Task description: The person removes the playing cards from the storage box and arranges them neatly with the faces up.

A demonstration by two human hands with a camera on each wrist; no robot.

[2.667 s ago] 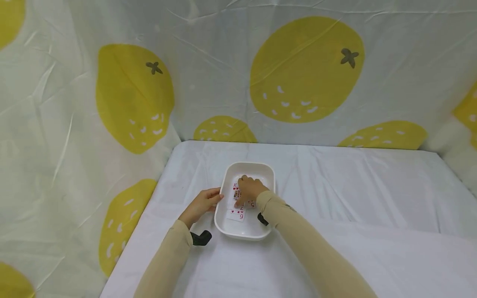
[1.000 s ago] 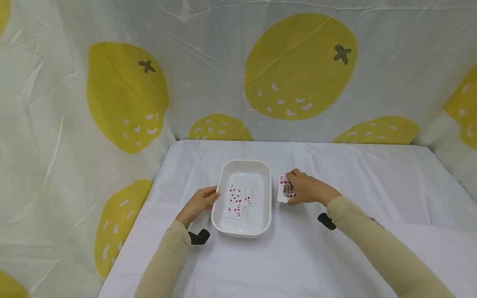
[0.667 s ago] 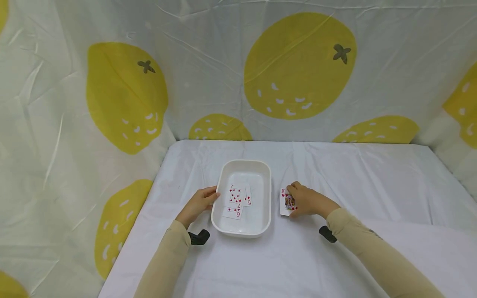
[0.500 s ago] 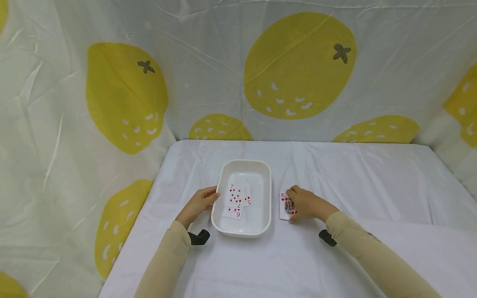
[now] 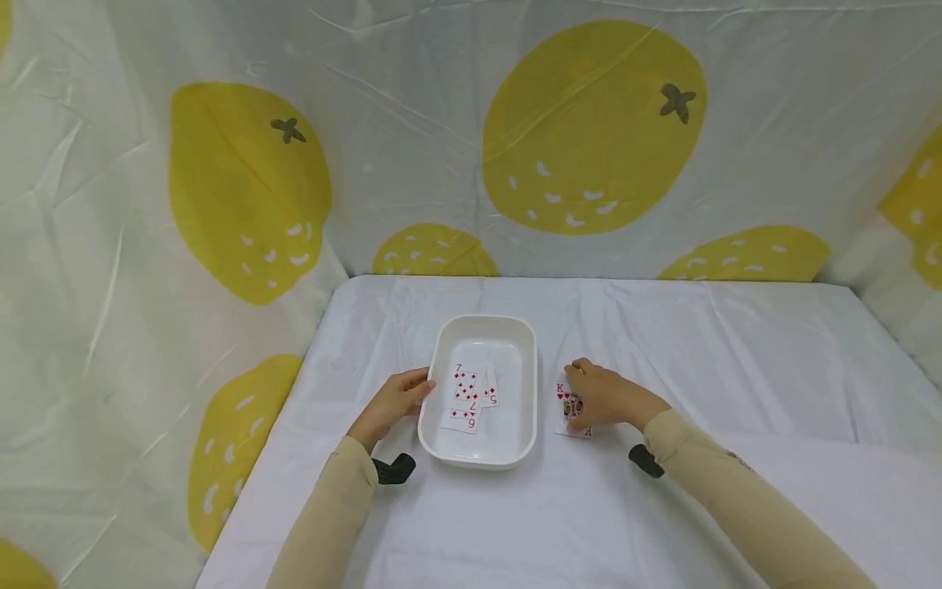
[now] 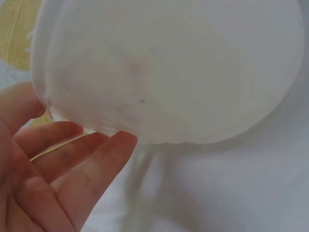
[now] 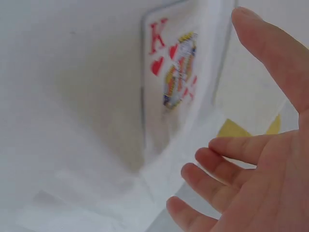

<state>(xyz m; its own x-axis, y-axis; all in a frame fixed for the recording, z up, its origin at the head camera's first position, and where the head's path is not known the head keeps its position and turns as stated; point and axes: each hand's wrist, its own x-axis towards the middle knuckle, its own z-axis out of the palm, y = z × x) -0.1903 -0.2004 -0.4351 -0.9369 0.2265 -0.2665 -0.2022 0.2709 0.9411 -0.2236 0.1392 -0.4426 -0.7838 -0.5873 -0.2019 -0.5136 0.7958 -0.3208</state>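
Observation:
In the head view, my left hand (image 5: 390,405) holds the white tray (image 5: 508,433) by its left rim. The left wrist view has the thumb at the rim and fingertips against the tray's outer side. Inside lie a seven of diamonds (image 5: 464,384), a five of diamonds (image 5: 491,393) and a diamond six (image 5: 458,422), partly overlapping. A king of hearts playing card (image 5: 563,417) lies on the cloth right of the tray. Over it hovers my right hand (image 5: 609,399); in the right wrist view its thumb and fingers are spread, apart from the card (image 7: 166,79).
A white cloth (image 5: 486,532) covers the table, with creases on the right side. Behind and to the left hang curtains printed with yellow lemons (image 5: 589,131). A black wrist mount (image 5: 395,469) sticks out beside the left cuff.
My right hand took the king of hearts out of the tray, set it down on the cloth to the right, and has let go. My left hand has stayed at the tray's rim.

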